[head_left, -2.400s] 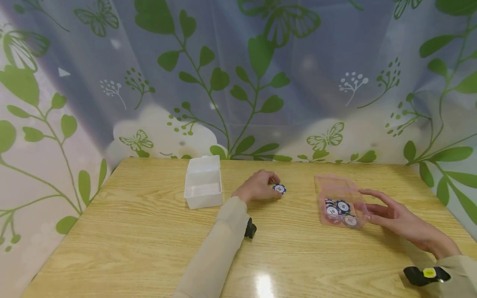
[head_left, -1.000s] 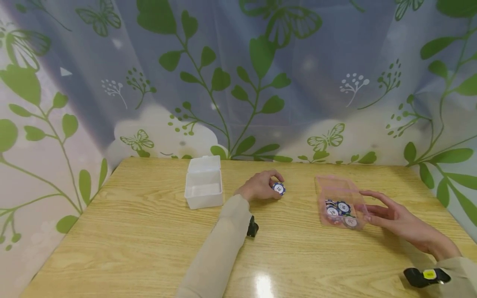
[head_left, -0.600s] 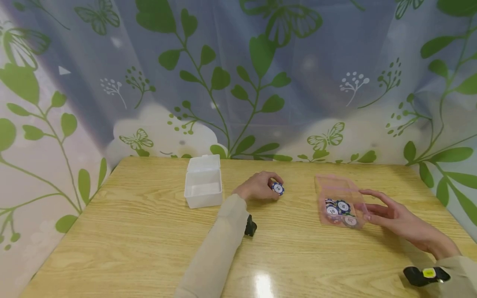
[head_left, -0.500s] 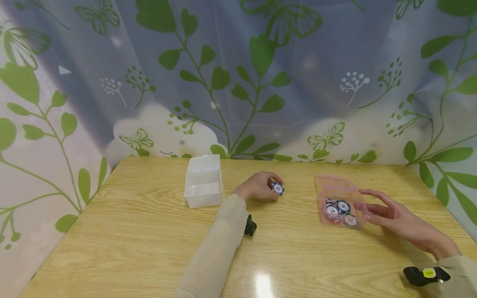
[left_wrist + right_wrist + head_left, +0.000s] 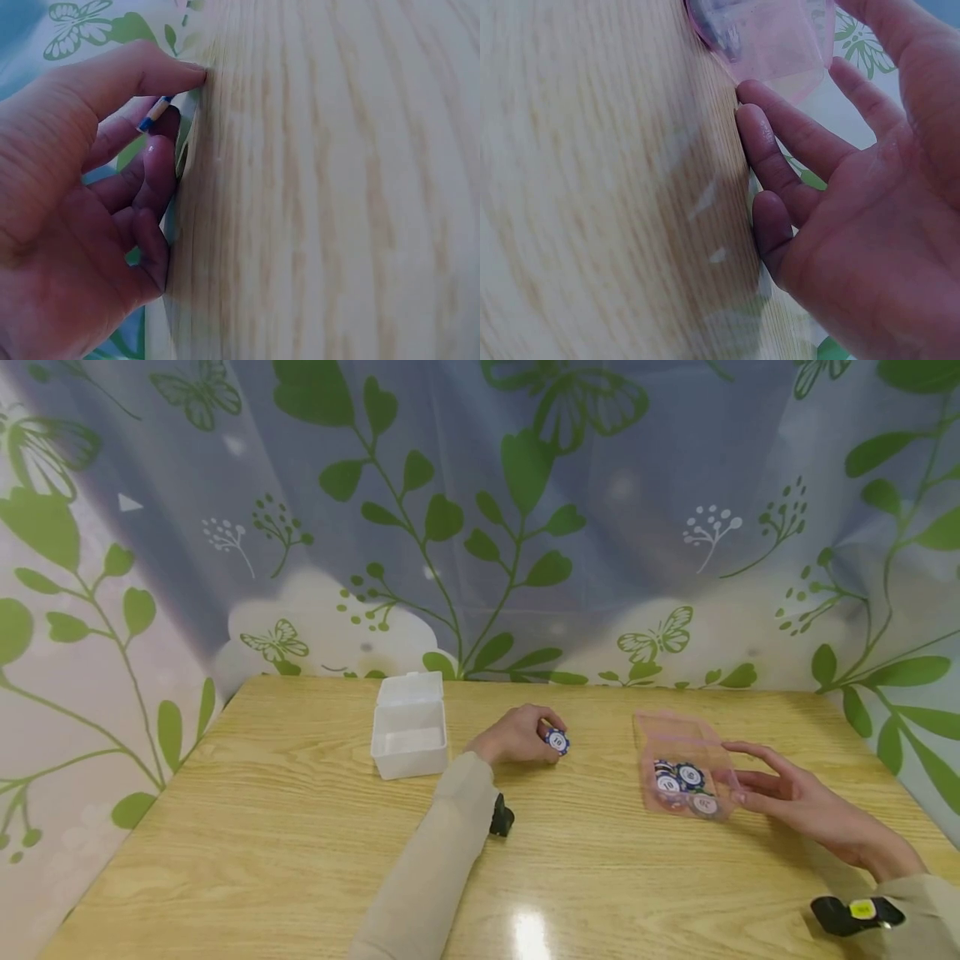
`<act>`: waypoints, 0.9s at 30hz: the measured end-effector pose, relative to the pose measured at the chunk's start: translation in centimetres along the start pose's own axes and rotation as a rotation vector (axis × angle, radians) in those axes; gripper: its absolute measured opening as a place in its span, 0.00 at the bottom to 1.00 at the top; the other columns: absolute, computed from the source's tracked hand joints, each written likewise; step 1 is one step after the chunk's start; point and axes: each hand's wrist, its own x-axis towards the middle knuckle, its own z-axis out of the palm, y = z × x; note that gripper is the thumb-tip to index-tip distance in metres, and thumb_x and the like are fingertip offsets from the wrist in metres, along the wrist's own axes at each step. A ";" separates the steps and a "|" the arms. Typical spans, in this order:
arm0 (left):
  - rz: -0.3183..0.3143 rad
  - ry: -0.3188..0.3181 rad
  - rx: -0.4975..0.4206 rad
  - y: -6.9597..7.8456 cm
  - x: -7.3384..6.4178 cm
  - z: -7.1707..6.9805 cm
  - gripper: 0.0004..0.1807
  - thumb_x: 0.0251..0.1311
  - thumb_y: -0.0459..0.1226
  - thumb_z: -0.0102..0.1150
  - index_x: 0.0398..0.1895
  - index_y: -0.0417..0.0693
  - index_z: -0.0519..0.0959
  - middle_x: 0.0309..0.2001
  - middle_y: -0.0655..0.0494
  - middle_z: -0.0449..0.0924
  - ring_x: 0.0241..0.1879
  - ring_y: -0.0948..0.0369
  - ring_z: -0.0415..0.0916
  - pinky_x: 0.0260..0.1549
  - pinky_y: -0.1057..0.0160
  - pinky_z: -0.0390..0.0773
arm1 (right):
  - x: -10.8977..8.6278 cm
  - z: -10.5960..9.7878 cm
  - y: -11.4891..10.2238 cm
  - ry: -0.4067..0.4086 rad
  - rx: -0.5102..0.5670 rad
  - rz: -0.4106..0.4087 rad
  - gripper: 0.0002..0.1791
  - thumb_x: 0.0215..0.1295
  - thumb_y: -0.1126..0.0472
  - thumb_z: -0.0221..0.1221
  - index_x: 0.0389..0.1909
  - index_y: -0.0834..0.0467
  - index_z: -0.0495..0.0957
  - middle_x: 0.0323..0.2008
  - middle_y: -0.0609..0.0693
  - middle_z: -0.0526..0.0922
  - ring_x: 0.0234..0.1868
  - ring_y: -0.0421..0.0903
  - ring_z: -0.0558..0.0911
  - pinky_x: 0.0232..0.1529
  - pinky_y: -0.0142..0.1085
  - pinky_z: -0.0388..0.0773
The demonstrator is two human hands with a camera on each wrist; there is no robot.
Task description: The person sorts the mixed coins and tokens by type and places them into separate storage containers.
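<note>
A blue-and-white poker chip (image 5: 557,742) marked 10 is pinched in my left hand (image 5: 519,735), low over the table's middle. Its blue and pale edge shows between the fingers in the left wrist view, where the hand (image 5: 82,172) has its thumb tip down by the wood. My right hand (image 5: 798,797) touches the right side of a see-through pink box (image 5: 648,743) with fairly straight fingers. In the right wrist view the fingers (image 5: 802,135) lie along the box's wall. Several poker chips (image 5: 690,776) lie inside it, its lid raised at the back.
A white box (image 5: 408,764) with its lid raised stands left of my left hand; no contents show in it. The wooden table (image 5: 247,827) meets a patterned curtain (image 5: 480,568) at its back edge. Both wrists carry black straps (image 5: 855,914).
My left hand has shifted very slightly left with the chip, which is tucked a little further into the fingers. The right hand and both boxes have not visibly moved.
</note>
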 end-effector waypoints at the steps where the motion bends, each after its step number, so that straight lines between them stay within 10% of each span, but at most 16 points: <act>1: 0.002 0.003 -0.001 0.0 0.0 0.0 0.21 0.58 0.34 0.72 0.55 0.50 0.81 0.40 0.54 0.79 0.39 0.61 0.77 0.41 0.67 0.77 | 0.0 0.0 0.0 0.001 0.001 0.001 0.38 0.80 0.56 0.52 0.82 0.46 0.44 0.74 0.71 0.63 0.56 0.13 0.68 0.47 0.29 0.77; 27: 0.122 0.066 -0.043 0.8 -0.2 0.2 0.25 0.56 0.36 0.73 0.58 0.47 0.79 0.42 0.55 0.80 0.36 0.65 0.80 0.37 0.70 0.79 | -0.1 0.0 0.1 -0.014 0.040 -0.030 0.38 0.80 0.58 0.52 0.83 0.46 0.43 0.74 0.78 0.56 0.56 0.13 0.68 0.47 0.26 0.77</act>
